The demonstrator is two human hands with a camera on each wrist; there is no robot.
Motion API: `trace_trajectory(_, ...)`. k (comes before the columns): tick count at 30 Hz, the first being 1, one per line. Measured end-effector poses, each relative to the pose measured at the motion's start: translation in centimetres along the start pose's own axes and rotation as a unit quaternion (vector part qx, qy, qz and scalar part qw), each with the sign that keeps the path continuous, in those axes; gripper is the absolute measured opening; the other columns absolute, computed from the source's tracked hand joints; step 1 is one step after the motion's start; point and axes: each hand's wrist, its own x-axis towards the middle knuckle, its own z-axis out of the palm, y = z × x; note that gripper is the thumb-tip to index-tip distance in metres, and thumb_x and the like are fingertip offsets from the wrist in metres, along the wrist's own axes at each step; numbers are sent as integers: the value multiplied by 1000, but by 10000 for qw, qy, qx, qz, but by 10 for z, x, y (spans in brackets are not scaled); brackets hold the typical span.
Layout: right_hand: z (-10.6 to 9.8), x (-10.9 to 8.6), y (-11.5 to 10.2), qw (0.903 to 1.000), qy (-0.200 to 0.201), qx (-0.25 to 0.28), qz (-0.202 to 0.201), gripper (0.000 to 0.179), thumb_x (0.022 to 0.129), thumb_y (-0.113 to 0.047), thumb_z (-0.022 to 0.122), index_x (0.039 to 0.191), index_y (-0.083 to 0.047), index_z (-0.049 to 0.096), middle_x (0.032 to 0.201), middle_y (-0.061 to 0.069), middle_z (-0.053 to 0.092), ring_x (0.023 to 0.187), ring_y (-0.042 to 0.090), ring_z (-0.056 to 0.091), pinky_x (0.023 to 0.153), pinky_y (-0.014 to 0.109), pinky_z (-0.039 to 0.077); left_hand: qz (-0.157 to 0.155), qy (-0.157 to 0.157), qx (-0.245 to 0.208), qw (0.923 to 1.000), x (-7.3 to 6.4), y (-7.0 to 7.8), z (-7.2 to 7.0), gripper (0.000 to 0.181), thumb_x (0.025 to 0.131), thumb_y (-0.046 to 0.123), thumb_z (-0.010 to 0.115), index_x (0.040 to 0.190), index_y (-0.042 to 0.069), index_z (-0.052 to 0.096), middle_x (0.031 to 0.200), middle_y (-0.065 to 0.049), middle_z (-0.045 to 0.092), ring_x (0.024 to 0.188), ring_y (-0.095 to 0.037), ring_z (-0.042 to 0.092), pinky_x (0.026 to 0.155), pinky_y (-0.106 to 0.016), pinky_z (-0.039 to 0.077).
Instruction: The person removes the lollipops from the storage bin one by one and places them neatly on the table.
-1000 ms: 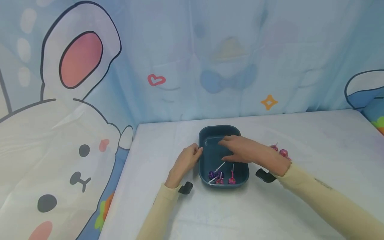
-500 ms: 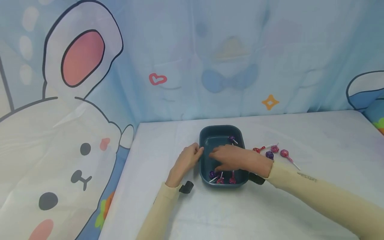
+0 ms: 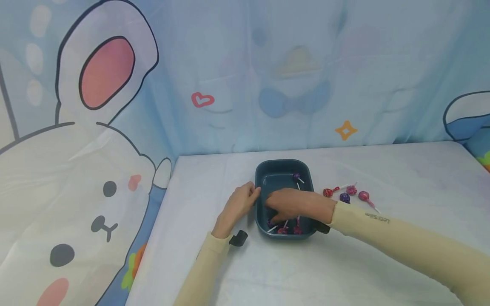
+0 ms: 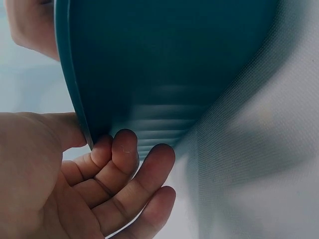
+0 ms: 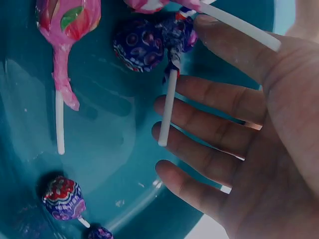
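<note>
Teal tray (image 3: 272, 180) sits pinched by the left hand (image 3: 240, 199), presumably for steadiness; beside the right hand (image 3: 287, 202), fingers apart, lies a purple lollipop (image 5: 137, 47).

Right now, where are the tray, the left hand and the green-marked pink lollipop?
Tray (image 3: 272, 182): head view, bare floor.
Left hand (image 3: 238, 206): head view, back of hand.
Green-marked pink lollipop (image 5: 62, 74): right wrist view, wrapper's twist.

Smooth plastic-looking tray (image 4: 159, 50), glossy lollipop wrappers (image 5: 138, 46), matt woven tablecloth (image 4: 259, 189)
</note>
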Motion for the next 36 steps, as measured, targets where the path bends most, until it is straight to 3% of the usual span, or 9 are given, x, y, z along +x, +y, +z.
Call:
trace_trajectory(14, 10, 6, -5, 9998, -122, -148, 35, 25, 78, -37, 71, 85, -15, 63, 71, -7, 55, 63, 8, 50, 65, 28, 44, 88, 74, 11, 9999, 0, 1, 0, 31, 97, 38, 41, 78, 14, 47, 61, 3, 46, 51, -11, 42, 47, -24, 33)
trace_trajectory(24, 13, 7, -4, 9998, -92, -198, -25, 23, 78, -37, 71, 82, -16, 63, 65, -8, 53, 59, 9, 47, 61, 26, 42, -25, 38, 2, 10000, -1, 2, 0, 30, 97, 38, 42, 79, 14, 47, 60, 3, 44, 51, -10, 41, 46, -24, 33)
trace_trajectory(36, -7, 2, 4, 9998, 91, 156, -6, 21, 79, -35, 70, 90, -18, 66, 76, -9, 58, 68, 8, 51, 67, 30, 46, -60, 15, -30, 10000, 1, 1, 1, 29, 97, 38, 42, 81, 14, 48, 63, 2, 48, 53, -11, 44, 47, -24, 35)
